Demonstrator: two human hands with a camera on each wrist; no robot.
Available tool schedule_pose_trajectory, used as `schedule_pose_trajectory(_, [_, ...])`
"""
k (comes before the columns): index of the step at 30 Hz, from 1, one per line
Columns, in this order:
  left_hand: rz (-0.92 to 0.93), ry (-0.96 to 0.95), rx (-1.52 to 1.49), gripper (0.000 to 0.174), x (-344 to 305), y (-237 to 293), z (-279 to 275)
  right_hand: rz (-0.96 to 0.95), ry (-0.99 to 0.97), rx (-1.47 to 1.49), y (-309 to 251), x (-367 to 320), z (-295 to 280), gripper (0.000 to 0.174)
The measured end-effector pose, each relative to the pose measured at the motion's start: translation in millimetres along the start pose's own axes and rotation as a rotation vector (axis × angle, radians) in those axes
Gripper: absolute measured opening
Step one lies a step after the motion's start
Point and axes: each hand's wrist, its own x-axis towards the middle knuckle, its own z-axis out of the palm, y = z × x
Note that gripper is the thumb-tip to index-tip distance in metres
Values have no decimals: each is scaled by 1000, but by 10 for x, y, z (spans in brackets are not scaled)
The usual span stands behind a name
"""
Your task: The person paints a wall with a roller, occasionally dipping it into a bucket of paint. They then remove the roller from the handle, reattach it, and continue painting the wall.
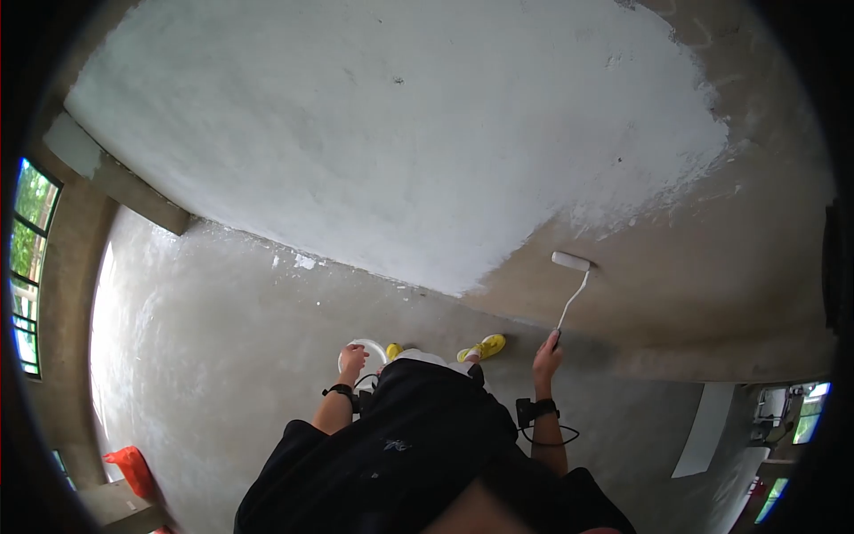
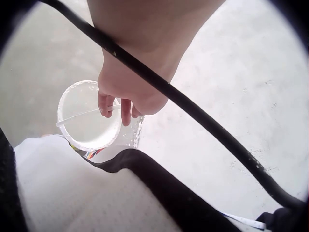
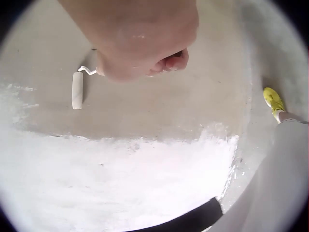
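My right hand grips the handle of a paint roller. The roller's white sleeve is at the brown, unpainted part of the wall, just right of the white coat. In the right wrist view the back of the hand hides most of the grip, with the roller sleeve left of it. My left hand is low at my side, its fingers hooked round the handle of a white bucket. In the left wrist view that handle runs straight across the round bucket mouth up to the fingers.
White paint covers much of the wall, its ragged edge near the roller. Paint splashes dot the floor along the wall's foot. A ledge juts out at left. Behind stand an orange bag and a pale panel.
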Motion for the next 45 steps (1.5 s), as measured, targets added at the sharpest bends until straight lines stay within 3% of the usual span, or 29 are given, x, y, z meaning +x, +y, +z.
schedule_pose_trajectory(3, [-9,7,46,23,-45,-20,-57,-72,75,120,-666,32,-55,55])
schedule_pose_trajectory(7, [-45,-13,109,21,-54,54,-169,-69,12,306,-1751,-74,-248,51])
schedule_pose_trajectory(9, [-57,-10,145,21,-11,78,-208,-72,-24,351,-1948,-73,-220,50])
schedule_pose_trajectory(11, [-29,-9,149,21,97,45,-252,-36,-38,409,-1984,-89,-179,50])
schedule_pose_trajectory(14, [50,-41,138,22,154,75,-342,-161,-5,365,-1200,133,202,53])
schedule_pose_trajectory(17, [29,-38,149,22,185,164,-363,-98,-7,317,-571,-16,420,55])
schedule_pose_trajectory(21, [22,-28,134,21,228,94,-402,58,-29,177,-195,-159,436,57])
schedule_pose_trajectory(26, [-88,-6,155,19,137,54,-472,57,-52,276,-999,-161,168,57])
schedule_pose_trajectory(29, [-64,-31,167,21,236,-67,-528,23,-77,422,-1710,-170,3,57])
schedule_pose_trajectory(33, [-4,-67,183,24,169,-61,-522,-57,-63,505,-2023,-200,-37,54])
schedule_pose_trajectory(36, [-44,-75,127,24,138,-64,-437,-19,-11,477,-1537,-36,214,53])
schedule_pose_trajectory(41, [-79,-77,98,22,122,-63,-332,-14,-4,270,-201,-138,574,58])
schedule_pose_trajectory(45, [-89,-100,71,21,91,3,-344,69,-31,37,70,-251,456,58])
